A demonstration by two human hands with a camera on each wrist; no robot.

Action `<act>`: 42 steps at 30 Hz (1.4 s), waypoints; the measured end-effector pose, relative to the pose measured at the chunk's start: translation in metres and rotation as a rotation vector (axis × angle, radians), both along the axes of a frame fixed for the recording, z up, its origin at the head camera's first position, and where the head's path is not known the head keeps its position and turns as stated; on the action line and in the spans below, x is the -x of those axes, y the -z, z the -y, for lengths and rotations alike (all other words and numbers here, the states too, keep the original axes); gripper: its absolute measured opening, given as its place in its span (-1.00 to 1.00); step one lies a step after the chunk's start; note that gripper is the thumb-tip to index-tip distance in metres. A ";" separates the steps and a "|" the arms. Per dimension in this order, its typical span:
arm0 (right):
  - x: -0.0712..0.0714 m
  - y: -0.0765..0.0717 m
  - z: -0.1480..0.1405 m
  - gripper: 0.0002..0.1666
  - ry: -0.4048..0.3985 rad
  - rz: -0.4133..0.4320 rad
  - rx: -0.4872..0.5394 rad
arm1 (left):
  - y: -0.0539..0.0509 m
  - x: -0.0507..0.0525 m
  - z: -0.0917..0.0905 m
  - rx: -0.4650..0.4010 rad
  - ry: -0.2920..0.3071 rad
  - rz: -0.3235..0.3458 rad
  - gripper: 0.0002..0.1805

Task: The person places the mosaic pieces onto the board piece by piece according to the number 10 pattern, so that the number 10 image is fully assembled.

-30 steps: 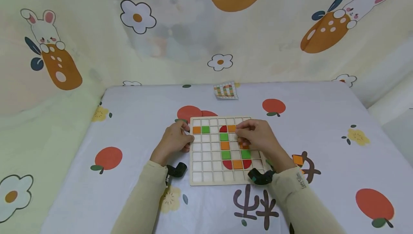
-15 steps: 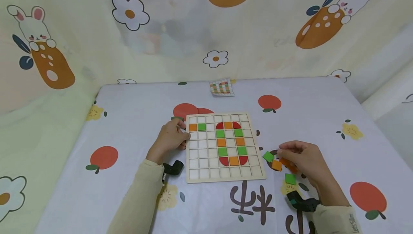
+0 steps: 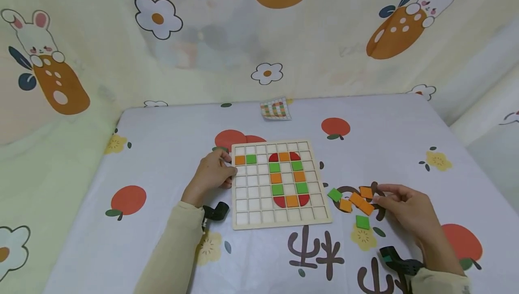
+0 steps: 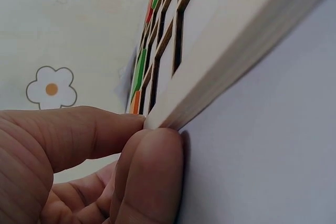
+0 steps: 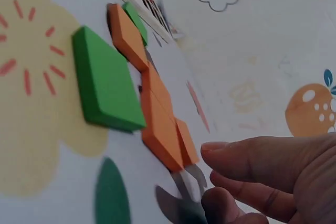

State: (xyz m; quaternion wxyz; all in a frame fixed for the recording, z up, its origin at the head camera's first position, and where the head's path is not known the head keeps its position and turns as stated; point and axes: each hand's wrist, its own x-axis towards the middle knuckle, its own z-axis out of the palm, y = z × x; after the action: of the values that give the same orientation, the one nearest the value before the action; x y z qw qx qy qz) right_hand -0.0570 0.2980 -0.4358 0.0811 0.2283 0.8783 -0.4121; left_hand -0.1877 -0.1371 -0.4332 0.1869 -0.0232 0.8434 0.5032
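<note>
A wooden grid board point(image 3: 254, 205) lies flat on the table in the head view. On it sit an orange tile point(image 3: 240, 160) and a green tile point(image 3: 251, 159), and a ring of green, orange and rounded red tiles. My left hand point(image 3: 210, 173) pinches the board's left edge; the left wrist view shows thumb and finger at its rim point(image 4: 210, 72). Right of the board lie loose orange tiles point(image 3: 357, 199) and two green ones point(image 3: 362, 222). Beside them, nearest an orange tile point(image 3: 366, 192), my right hand point(image 3: 409, 210) has its fingers loosely bent and nothing between them.
A small card point(image 3: 275, 109) printed with a coloured grid lies near the table's back edge. The white tablecloth point(image 3: 170, 150) carries printed fruit, flowers and dark characters. A patterned curtain point(image 3: 219, 60) hangs behind the table.
My right hand has left the board and moved right, past the loose tiles. A rounded red tile and a green tile now show where it was. The left hand keeps its place on the board.
</note>
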 end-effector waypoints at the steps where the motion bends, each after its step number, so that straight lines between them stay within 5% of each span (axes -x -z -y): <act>1: 0.000 0.000 0.001 -0.35 -0.015 -0.002 -0.001 | 0.000 0.000 0.000 -0.002 0.000 0.000 -0.69; 8: 0.006 -0.001 0.010 -0.42 -0.080 -0.013 -0.034 | 0.000 -0.001 0.000 -0.009 -0.011 -0.003 -0.68; 21: 0.008 -0.001 0.017 -0.50 -0.014 -0.024 -0.008 | 0.001 -0.002 -0.001 -0.002 -0.014 -0.009 -0.68; 31: 0.010 0.000 0.016 -0.58 0.023 -0.069 0.135 | -0.001 -0.002 -0.001 -0.006 -0.013 -0.025 -0.68; 42: 0.032 -0.014 0.046 -0.58 -0.032 -0.129 0.215 | 0.001 -0.001 -0.001 0.009 -0.020 -0.019 -0.68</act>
State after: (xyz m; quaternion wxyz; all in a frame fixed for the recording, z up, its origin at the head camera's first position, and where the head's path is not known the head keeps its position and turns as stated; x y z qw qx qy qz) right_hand -0.0891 0.2520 -0.4216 0.0551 0.1773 0.8360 -0.5164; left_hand -0.1868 -0.1364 -0.4342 0.1738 -0.0277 0.8470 0.5016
